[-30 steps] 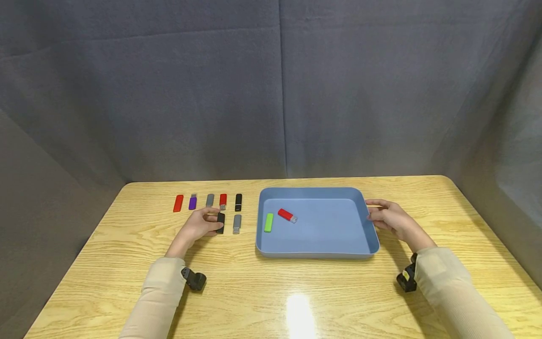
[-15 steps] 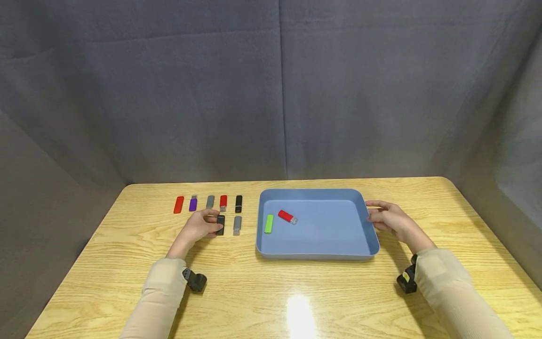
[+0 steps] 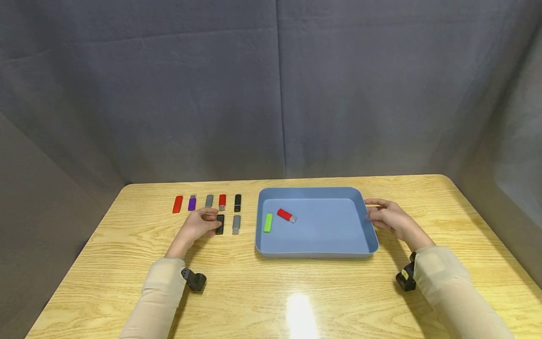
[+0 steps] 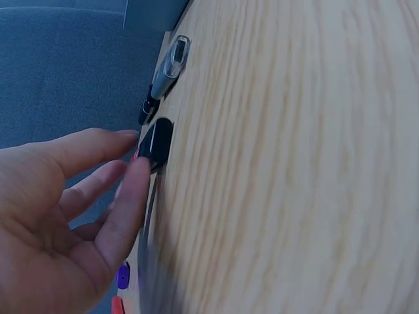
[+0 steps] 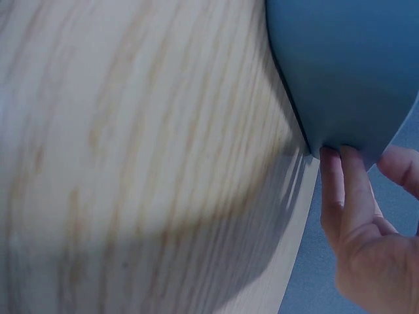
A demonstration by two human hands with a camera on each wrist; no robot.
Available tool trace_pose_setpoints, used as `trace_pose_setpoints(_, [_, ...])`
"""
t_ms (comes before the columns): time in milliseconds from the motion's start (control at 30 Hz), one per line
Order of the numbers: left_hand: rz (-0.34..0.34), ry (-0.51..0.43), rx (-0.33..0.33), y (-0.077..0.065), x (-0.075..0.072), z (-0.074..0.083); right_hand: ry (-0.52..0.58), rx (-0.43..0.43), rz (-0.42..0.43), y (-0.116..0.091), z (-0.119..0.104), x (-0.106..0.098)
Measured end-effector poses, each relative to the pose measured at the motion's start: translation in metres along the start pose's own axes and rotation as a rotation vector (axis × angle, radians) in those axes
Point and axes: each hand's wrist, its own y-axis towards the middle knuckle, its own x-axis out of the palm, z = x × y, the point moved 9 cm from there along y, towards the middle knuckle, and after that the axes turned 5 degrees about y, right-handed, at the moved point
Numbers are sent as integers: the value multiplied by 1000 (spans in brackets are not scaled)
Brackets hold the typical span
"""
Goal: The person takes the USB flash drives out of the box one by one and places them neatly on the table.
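Note:
In the head view, my left hand (image 3: 198,225) is at a black USB stick (image 3: 220,224) that lies on the table. The left wrist view has the thumb tip touching the near side of this black USB stick (image 4: 158,142), the index fingertip apart from the thumb. To its right lies a grey USB stick (image 3: 236,224). My right hand (image 3: 391,217) rests its fingertips against the outer right wall of a blue tray (image 3: 317,255). Seen from the right wrist, those fingers (image 5: 353,190) are fairly straight against the tray wall.
Behind the left hand lie a red stick (image 3: 178,204), a purple USB stick (image 3: 192,203), a partly hidden grey one (image 3: 209,200), a red USB stick (image 3: 222,202) and a black one (image 3: 237,203). Inside the tray are a green stick (image 3: 268,223) and a red USB stick (image 3: 286,215).
The black USB stick at my left hand, at first tilted between the fingers, now lies flat on the table. My right hand and the tray have kept their places.

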Motion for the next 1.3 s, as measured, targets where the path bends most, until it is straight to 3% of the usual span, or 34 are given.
trace_pose_setpoints(233, [101, -71, 44, 4, -8, 8, -9, 5, 2, 1, -1, 0])
trace_pose_setpoints(467, [154, -143, 114, 3, -3, 32, -15, 0, 13, 3, -3, 0])
trace_pose_setpoints(967, [127, -165, 211, 1, 38, 83, -18, 8, 14, 3, -1, -1])
trace_pose_setpoints(1300, [82, -146, 248, 1, 68, 105, -17, 14, 7, 2, 2, -1])
